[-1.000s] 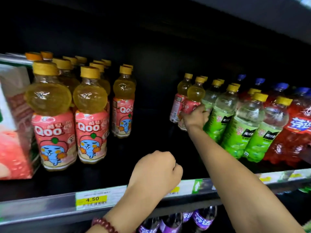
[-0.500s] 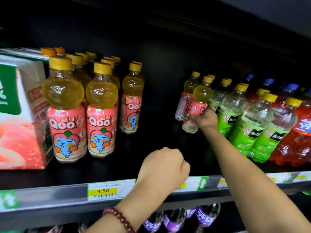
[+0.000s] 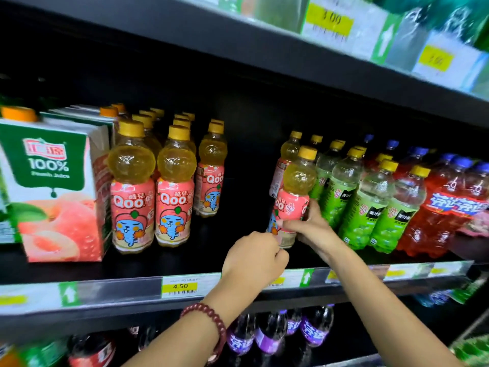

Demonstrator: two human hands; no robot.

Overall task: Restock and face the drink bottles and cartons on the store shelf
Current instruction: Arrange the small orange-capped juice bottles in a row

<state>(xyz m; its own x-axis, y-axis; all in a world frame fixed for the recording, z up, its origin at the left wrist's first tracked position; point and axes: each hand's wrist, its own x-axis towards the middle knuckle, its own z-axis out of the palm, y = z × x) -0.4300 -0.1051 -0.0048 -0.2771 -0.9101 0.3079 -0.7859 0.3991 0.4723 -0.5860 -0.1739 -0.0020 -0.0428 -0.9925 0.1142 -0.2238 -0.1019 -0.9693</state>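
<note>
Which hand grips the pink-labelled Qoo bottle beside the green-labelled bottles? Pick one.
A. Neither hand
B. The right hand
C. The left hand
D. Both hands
B: the right hand wraps its fingers round the label of the Qoo bottle, while the left hand is a fist near the shelf edge.

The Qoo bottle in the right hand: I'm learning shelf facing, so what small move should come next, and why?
Probably slide the Qoo bottle forward to the shelf edge and turn its label outward. The right hand grips its label; the bottle stands well behind the front Qoo pair, its label angled left, with bare shelf before it. The left hand, curled, could steady the base.
</note>
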